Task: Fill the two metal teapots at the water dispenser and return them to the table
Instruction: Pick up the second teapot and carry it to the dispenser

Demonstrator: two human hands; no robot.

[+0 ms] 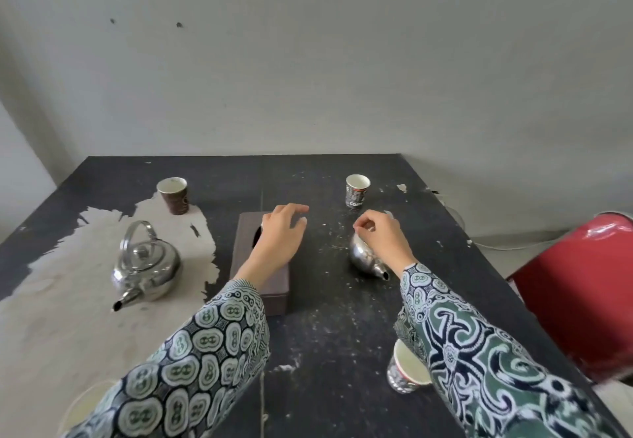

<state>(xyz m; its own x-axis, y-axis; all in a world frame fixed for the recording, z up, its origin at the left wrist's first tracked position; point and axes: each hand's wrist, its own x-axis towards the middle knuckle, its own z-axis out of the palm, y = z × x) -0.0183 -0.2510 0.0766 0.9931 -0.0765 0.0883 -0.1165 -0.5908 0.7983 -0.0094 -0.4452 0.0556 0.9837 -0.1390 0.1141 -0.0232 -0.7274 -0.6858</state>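
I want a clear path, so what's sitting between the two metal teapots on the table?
In the head view, a dark brown rectangular box lies between the left metal teapot and right metal teapot, with the left hand over it.

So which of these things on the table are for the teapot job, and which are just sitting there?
For the job:
- left teapot, standing untouched
- right teapot, under the right hand
- left hand, open above the dark box

Just lying about:
- dark box
- brown cup
- black printed cup
- near cup by the right sleeve
- red chair

Head-worn wide view, forward and down, seemingly close over table [342, 300].
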